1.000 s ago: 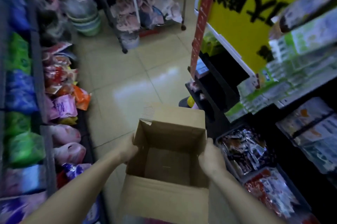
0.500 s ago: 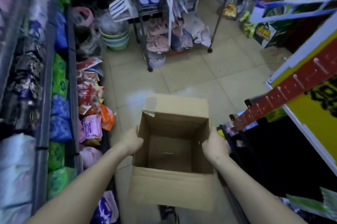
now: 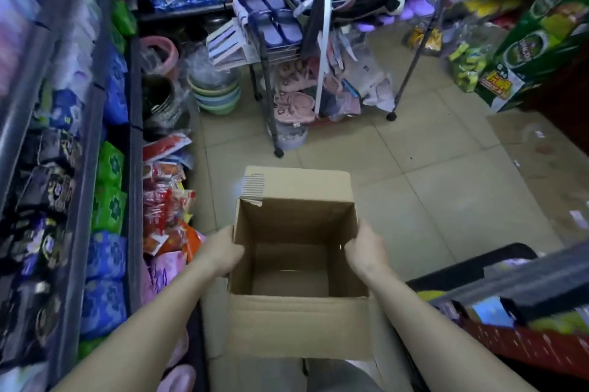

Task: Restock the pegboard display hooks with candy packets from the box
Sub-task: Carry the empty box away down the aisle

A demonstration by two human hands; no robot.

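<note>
A tiled floor [image 3: 430, 168] of a shop aisle is seen, with a shelf [image 3: 95, 168] of coloured packets at the left and a wheeled rack [image 3: 287, 73] of slippers ahead. An open cardboard box [image 3: 299, 328] is held above the floor, in the middle, its bottom bare. Its left wall is gripped by the left hand [image 3: 223, 253], its right wall by the right hand [image 3: 366, 251].

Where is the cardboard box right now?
The box is low in the middle of the head view, open and held up between the left hand and right hand, above the tiled floor.
</note>
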